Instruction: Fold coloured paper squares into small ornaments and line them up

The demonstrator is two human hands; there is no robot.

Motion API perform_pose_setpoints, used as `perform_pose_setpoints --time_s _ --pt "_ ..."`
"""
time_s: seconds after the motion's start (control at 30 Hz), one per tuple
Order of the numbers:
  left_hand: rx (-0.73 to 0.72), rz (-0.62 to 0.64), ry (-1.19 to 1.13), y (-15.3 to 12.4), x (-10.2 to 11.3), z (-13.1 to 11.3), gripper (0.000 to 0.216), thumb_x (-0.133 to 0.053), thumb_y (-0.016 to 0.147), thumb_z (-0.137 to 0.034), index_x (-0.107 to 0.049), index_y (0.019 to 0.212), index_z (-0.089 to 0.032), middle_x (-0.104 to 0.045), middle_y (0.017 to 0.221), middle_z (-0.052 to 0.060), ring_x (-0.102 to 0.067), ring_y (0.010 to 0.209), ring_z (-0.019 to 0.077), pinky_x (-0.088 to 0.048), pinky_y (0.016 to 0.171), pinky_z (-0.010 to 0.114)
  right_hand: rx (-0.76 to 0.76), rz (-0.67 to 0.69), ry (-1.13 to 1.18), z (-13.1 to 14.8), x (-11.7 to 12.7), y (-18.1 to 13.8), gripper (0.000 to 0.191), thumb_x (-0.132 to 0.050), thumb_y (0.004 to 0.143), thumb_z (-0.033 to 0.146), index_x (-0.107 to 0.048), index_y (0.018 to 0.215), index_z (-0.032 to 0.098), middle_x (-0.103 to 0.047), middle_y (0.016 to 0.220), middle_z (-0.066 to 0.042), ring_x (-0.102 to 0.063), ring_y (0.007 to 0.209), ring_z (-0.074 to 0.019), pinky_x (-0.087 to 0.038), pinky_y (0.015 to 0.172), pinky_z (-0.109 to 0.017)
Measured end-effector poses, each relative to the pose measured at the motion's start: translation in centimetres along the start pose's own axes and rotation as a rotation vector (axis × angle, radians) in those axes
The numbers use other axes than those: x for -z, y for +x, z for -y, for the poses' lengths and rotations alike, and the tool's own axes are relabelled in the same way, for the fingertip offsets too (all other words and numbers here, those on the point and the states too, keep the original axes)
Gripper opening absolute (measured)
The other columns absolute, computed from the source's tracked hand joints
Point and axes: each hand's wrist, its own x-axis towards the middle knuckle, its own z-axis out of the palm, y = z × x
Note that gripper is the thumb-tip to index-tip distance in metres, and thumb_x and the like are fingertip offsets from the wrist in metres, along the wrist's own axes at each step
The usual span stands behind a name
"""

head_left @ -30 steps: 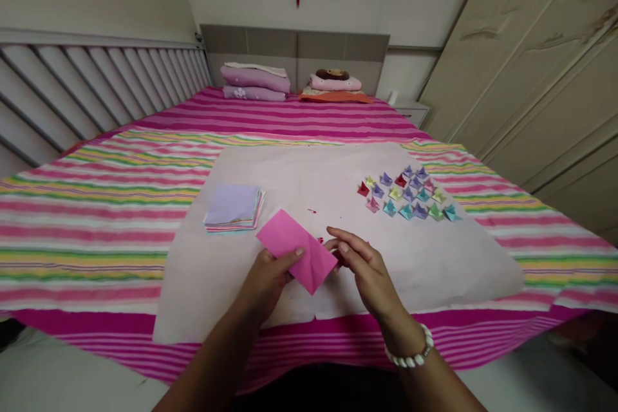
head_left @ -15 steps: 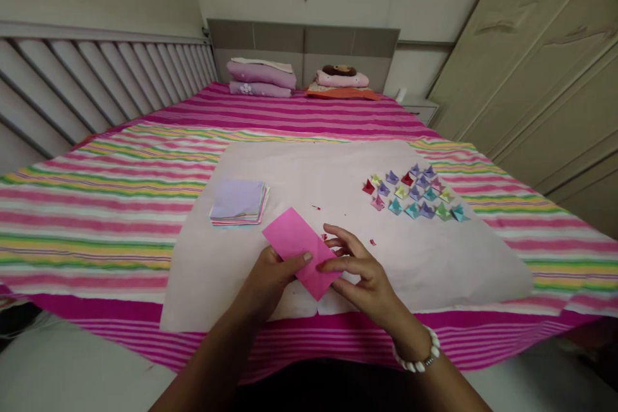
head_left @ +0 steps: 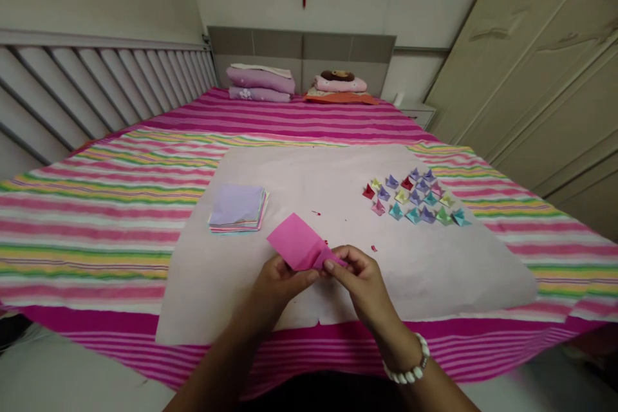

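Observation:
A pink sheet of folding paper (head_left: 295,239) is held between both hands above the white sheet. My left hand (head_left: 276,280) pinches its lower edge, thumb on top. With thumb and fingers, my right hand (head_left: 356,273) grips the paper's right end, where a corner is folded up toward the middle. A bracelet of white beads (head_left: 410,370) circles my right wrist. The fingers under the paper are partly hidden.
The white sheet (head_left: 217,296) lies on a striped bed (head_left: 87,232). A stack of coloured paper squares (head_left: 237,206) sits left; several small folded paper shapes (head_left: 415,196) stand right. Tiny red scraps (head_left: 374,248) lie between. Folded bedding (head_left: 261,80) rests by the headboard (head_left: 277,45).
The paper was a flat folded rectangle; its near right end is now bent up. My right hand has closed from loosely spread fingers into a pinch on that end.

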Motion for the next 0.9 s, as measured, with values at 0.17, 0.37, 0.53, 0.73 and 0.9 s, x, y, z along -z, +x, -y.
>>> perform_pose_setpoints --time_s 0.17,0.37,0.53,0.73,0.9 --pt "-0.049 -0.196 0.049 0.3 -0.2 0.3 0.019 -0.077 0.07 -0.032 -0.072 0.078 -0.016 -0.07 0.068 0.001 -0.063 0.069 0.0162 -0.05 0.07 0.028 -0.01 -0.001 0.108 -0.4 -0.8 0.1 0.024 -0.082 0.067 0.033 -0.063 0.072 0.019 -0.068 0.064 0.001 -0.062 0.056 -0.013 -0.046 0.056 -0.024" --pt "-0.023 -0.183 0.16 0.2 0.0 0.6 0.023 -0.076 0.068 -0.037 -0.07 0.07 -0.014 -0.063 0.058 -0.001 -0.055 0.057 0.0132 -0.045 0.06 0.026 -0.065 0.051 0.192 0.3 -1.1 0.4 0.038 -0.082 0.068 0.029 -0.066 0.101 0.021 -0.068 0.069 0.002 -0.063 0.063 -0.0139 -0.05 0.064 -0.026" --pt "-0.034 -0.127 0.173 -0.1 0.3 0.6 0.022 -0.075 0.07 -0.035 -0.07 0.077 -0.014 -0.066 0.064 0.0 -0.059 0.063 0.0148 -0.048 0.065 0.028 -0.169 0.097 0.232 0.1 -0.9 0.4 0.021 -0.084 0.065 0.03 -0.067 0.071 0.017 -0.068 0.066 0.001 -0.059 0.059 -0.0124 -0.048 0.062 -0.026" --pt "-0.161 -0.285 0.033 0.1 -0.2 0.3 0.032 -0.081 0.06 -0.023 -0.056 0.079 -0.017 -0.069 0.075 -0.001 -0.064 0.07 0.0133 -0.05 0.069 0.026 -0.198 0.086 0.296 -0.4 -1.2 0.2 0.022 -0.086 0.061 0.027 -0.07 0.073 0.018 -0.069 0.069 0.002 -0.059 0.061 -0.0108 -0.047 0.063 -0.023" --pt "-0.281 -0.318 0.03 0.2 -0.5 0.6 0.039 -0.081 0.061 -0.018 -0.043 0.072 -0.02 -0.066 0.074 -0.004 -0.062 0.065 0.0095 -0.049 0.063 0.022 -0.161 0.097 0.294 -0.2 -1.3 0.3 0.026 -0.085 0.063 0.026 -0.072 0.085 0.019 -0.072 0.079 -0.001 -0.063 0.071 -0.0139 -0.049 0.071 -0.026"
